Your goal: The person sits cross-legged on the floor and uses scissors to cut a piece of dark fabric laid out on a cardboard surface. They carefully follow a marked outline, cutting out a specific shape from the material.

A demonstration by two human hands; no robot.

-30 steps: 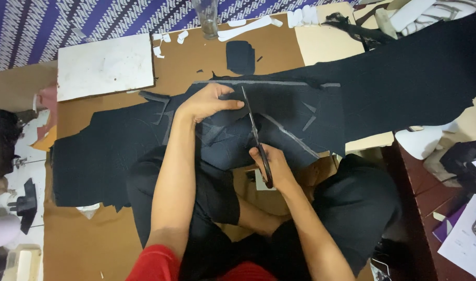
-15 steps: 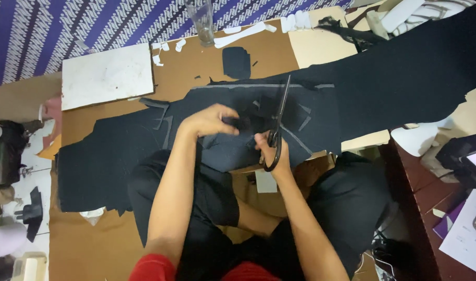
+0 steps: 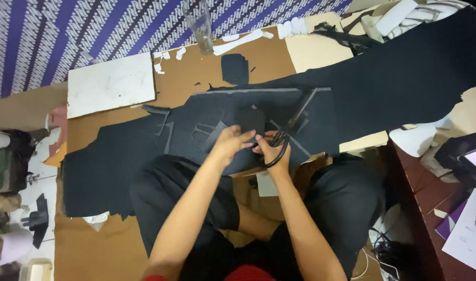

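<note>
Moved: both hands now meet at a small dark cut piece point(image 3: 251, 120), lifted off the dark fabric point(image 3: 207, 130).
Left hand point(image 3: 228, 144): grip pinching the piece, steadying it.
Right hand point(image 3: 272, 151): grip hooked through the scissors point(image 3: 290, 130), blades pointing away.
Bench point(image 3: 196, 78): brown, carrying the fabric.

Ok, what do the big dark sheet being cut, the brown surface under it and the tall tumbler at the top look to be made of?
The big dark sheet looks like matt navy fabric: limp, with pale chalk lines. The brown surface seems to be plain cardboard, dull and flat. The tall tumbler looks like clear glass, see-through, though plastic is possible.
</note>
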